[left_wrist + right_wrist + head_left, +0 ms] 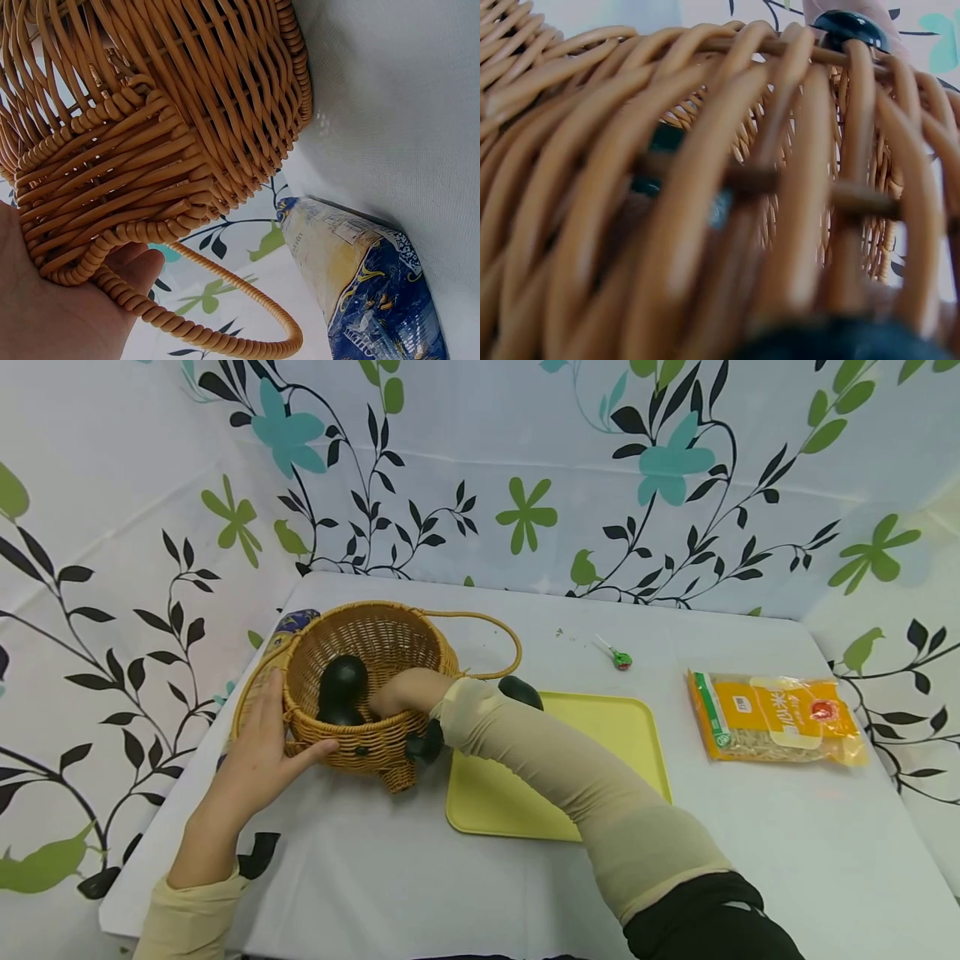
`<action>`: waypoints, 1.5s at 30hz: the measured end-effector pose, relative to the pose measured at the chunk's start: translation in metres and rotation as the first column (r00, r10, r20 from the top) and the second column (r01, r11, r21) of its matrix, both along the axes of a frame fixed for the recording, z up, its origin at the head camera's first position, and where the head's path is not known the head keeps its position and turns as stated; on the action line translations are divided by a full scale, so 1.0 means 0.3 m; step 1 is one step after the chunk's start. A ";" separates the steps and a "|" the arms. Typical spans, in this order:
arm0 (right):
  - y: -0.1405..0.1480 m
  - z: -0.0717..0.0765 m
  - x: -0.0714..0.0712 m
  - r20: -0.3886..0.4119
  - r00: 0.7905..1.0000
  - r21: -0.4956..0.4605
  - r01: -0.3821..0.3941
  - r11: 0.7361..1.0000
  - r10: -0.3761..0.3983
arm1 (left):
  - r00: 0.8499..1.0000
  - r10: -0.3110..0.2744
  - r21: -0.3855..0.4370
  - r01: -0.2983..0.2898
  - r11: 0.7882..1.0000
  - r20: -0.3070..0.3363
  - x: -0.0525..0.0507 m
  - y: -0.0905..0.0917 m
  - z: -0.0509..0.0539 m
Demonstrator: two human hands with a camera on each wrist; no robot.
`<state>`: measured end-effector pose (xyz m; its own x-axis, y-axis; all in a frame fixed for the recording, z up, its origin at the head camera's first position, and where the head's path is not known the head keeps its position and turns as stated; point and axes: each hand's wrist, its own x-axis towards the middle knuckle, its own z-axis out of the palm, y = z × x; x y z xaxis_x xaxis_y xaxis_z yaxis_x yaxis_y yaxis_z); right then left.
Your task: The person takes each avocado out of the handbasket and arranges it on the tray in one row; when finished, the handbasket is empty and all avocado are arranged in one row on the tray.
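A wicker basket (386,747) with looped handles stands on the left half of the white table. Two dark, smooth, rounded objects (343,679) lie inside it; their kind is unclear. Against the basket's left side rests my left hand (258,756), fingers straight and thumb spread along the front. In the left wrist view, the fingertips (142,268) show beside the wicker handle (187,330). My right hand (390,693) reaches over the rim into the basket; its fingers are hidden. Through the wicker, the right wrist view shows something dark green (664,150).
Right of the basket lies a yellow tray (622,735), partly under my right sleeve, with a dark oval object (521,692) at its back edge. Beyond are a green lollipop (621,659) and an orange package (780,718). A blue-and-yellow bag (375,292) lies behind the basket.
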<state>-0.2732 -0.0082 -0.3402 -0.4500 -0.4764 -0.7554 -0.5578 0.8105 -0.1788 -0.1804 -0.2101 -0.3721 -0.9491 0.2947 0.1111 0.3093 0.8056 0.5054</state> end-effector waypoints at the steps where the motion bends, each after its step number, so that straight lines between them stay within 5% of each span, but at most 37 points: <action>1: 0.002 0.002 0.000 0.003 1.000 0.006 -0.002 1.000 0.002 | 1.000 -0.001 0.001 0.001 1.000 0.000 0.000 0.001 0.001; 11: 0.001 0.007 0.004 -0.006 1.000 -0.033 -0.017 0.999 0.016 | 1.000 -0.007 0.006 0.007 1.000 0.001 -0.002 -0.001 -0.001; 15: -0.019 -0.035 -0.011 -0.027 1.000 -0.041 0.005 0.999 -0.006 | 1.000 -0.001 0.004 0.001 1.000 0.008 0.001 -0.001 -0.002; 18: -0.063 -0.267 -0.158 -0.056 0.998 -0.047 -0.005 0.999 0.002 | 1.000 0.001 0.004 -0.001 1.000 0.011 0.003 0.000 -0.001; 22: -0.139 -0.725 -0.462 -0.076 0.997 -0.083 -0.024 0.996 0.017 | 1.000 0.003 0.006 -0.003 1.000 0.011 0.004 0.001 0.000; 25: -0.168 -0.885 -0.563 -0.088 0.996 -0.093 -0.017 0.996 0.008 | 1.000 0.004 0.006 -0.004 1.000 0.013 0.005 0.002 0.002; 26: -0.165 -0.873 -0.552 -0.105 0.994 -0.098 -0.026 0.995 0.016 | 1.000 0.004 0.006 -0.004 1.000 0.013 0.005 0.002 0.002; 31: -0.045 -0.232 -0.128 -0.141 0.990 -0.144 -0.039 0.989 0.019 | 1.000 0.002 0.010 -0.002 1.000 0.008 0.004 0.004 0.002; 33: -0.006 -0.015 0.011 -0.145 0.989 -0.152 -0.043 0.987 0.021 | 1.000 0.000 0.011 0.000 1.000 0.004 0.003 0.004 0.002; 41: -0.007 -0.010 0.018 -0.198 0.980 -0.154 -0.040 0.987 0.009 | 1.000 -0.005 0.012 0.005 1.000 0.002 0.002 0.004 0.004; 45: -0.005 -0.003 0.026 -0.283 0.959 -0.180 -0.018 0.984 -0.034 | 1.000 -0.005 0.011 0.005 1.000 0.001 0.003 0.004 0.004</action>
<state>-0.2654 -0.0097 -0.3410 -0.6374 -0.5873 -0.4988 -0.6004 0.7843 -0.1563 -0.1795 -0.2090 -0.3709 -0.9478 0.2979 0.1137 0.3126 0.7983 0.5147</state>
